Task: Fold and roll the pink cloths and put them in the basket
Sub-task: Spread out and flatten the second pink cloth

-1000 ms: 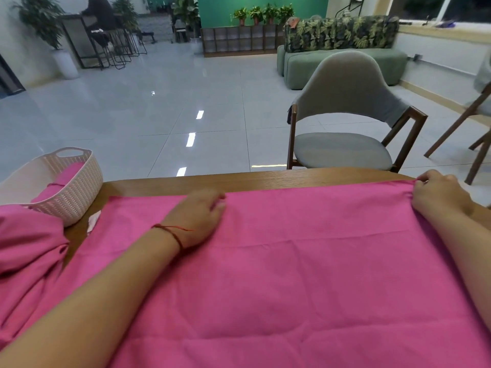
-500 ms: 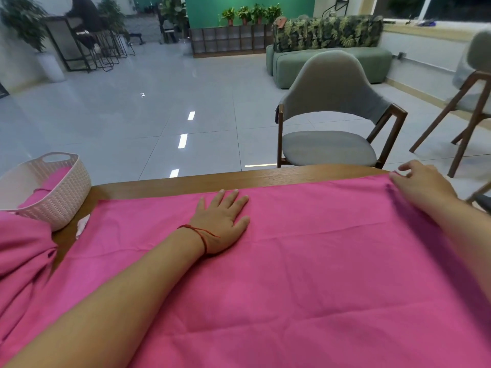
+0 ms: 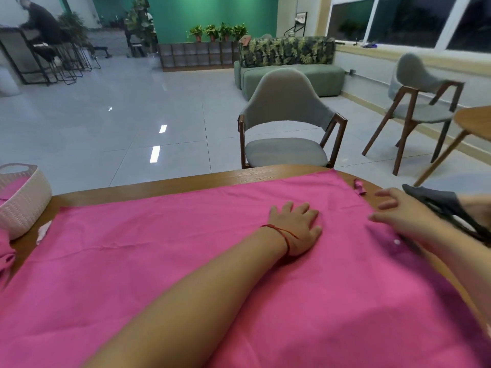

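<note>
On the wooden table (image 3: 159, 185), the limp, light pink cloth (image 3: 186, 261), beneath flat left hand (image 3: 295, 229) and slack-fingered right hand (image 3: 398, 216), looks best pinched at corners.

Head-worn camera looks forward, down, close over the table (image 3: 164, 185).

left hand (image 3: 295, 227) flat, palm down, fingers spread | right hand (image 3: 401, 216) palm down, fingers loosely extended

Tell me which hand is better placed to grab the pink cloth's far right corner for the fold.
Right, probably. The right hand is near that corner of the spread pink fabric cloth, while the left hand lies flat mid-cloth, farther away, better suited to pinning it.
</note>
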`<state>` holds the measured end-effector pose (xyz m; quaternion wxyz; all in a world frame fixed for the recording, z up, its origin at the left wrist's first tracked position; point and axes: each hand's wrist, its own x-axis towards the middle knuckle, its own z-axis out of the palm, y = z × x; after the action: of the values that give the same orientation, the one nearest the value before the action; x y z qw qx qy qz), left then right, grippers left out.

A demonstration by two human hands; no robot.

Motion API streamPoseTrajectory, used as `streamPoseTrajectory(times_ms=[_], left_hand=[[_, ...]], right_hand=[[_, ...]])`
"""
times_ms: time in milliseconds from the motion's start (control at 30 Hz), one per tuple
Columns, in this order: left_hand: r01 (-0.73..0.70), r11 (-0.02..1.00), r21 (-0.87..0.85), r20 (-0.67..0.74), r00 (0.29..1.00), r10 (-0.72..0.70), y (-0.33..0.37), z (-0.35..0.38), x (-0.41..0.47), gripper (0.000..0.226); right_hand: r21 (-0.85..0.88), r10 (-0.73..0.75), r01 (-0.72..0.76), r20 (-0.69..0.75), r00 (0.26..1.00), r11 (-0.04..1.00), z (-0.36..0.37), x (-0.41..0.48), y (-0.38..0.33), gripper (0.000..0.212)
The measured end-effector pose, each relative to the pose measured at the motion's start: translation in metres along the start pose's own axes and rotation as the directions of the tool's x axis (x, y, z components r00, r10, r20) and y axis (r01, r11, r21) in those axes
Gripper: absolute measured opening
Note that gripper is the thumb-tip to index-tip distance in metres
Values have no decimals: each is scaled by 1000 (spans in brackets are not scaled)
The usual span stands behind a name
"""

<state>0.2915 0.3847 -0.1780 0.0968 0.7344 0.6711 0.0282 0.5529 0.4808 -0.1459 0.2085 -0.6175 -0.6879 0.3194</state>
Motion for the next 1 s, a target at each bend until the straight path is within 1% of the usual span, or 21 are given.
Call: streamPoseTrajectory(times_ms=[67, 267, 367, 467, 567, 633, 700, 767, 833, 867, 933, 1000], left_hand=[[-9, 1000, 6, 19, 1000, 9, 17, -1, 10, 64], [-2, 999, 52, 37, 999, 0, 52, 0, 45, 70], [34, 997, 72, 52, 998, -37, 55, -3, 62, 75], [80, 994, 71, 75, 993, -85, 65, -1, 77, 84], [100, 993, 58, 31, 994, -102, 70, 7, 85, 87], [81, 995, 51, -31, 996, -80, 67, 11, 86, 83], [54, 996, 65, -94, 994, -48, 69, 11, 85, 73], [37, 990, 132, -137, 990, -19, 77, 7, 83, 59], [4, 976, 216, -150, 988, 29, 94, 3, 74, 45], [-23, 974, 225, -155, 986, 59, 103, 2, 67, 40], [-75, 985, 157, -157, 983, 99, 122, 4, 48, 37], [-111, 992, 59, -95, 989, 116, 135, 11, 26, 42]], right_hand=[[75, 17, -20, 37, 999, 997, -9, -23, 10, 63], [205, 14, -27, 68, 998, 978, -31, -87, 45, 59], [238, -1, -18, 76, 997, 971, -39, -113, 54, 58], [269, -2, -20, 82, 997, 963, -51, -142, 65, 61], [307, 14, -45, 104, 994, 951, -59, -164, 77, 63], [340, 36, -88, 156, 987, 936, -59, -176, 82, 65], [340, 39, -97, 174, 984, 935, -57, -188, 89, 66], [371, 33, -84, 144, 989, 925, -55, -195, 90, 61], [412, 20, -65, 111, 994, 909, -56, -204, 86, 54], [432, 16, -61, 107, 994, 900, -57, -208, 85, 51], [460, 20, -68, 109, 994, 885, -60, -218, 90, 47], [492, 28, -74, 102, 994, 867, -62, -229, 98, 43]])
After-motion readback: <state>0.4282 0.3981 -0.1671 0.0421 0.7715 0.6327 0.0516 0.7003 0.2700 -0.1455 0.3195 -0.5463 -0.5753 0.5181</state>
